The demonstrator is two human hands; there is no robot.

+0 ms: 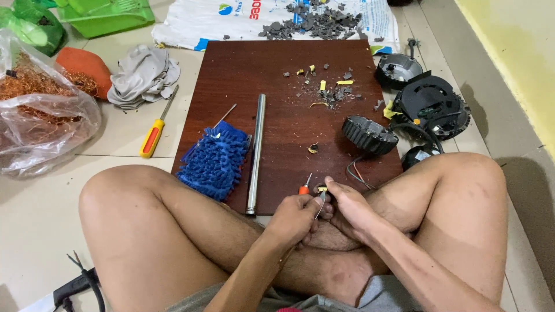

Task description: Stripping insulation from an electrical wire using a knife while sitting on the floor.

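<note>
I sit cross-legged on the pale tiled floor (40,219), both hands meeting over my crossed shins at the near edge of a dark red-brown wooden board (277,115).

My left hand (295,218) is closed around a small orange-handled tool (304,188), whose thin metal tip rises just above my knuckles. My right hand (350,209) is also closed, fingers pinched on a small dark part with a scrap of yellow on it (321,189); what the part is I cannot tell. A thin metal sliver shows between the two hands, which touch each other.

On the board, left of my hands, lies a long polished steel tube (256,151), with a blue shaggy cleaning pad (214,162) just beside it. To the right stands a ribbed dark grey round casing (369,134), wires trailing from it towards my right knee. Farther up the board, grey and yellow fragments (329,89) are scattered.

Off the board on the left floor lie a yellow-and-orange-handled screwdriver (155,133), a crumpled grey cloth (143,75) and a clear plastic bag of copper wire (34,110). On the right, black round housings (430,104) are clustered.
</note>
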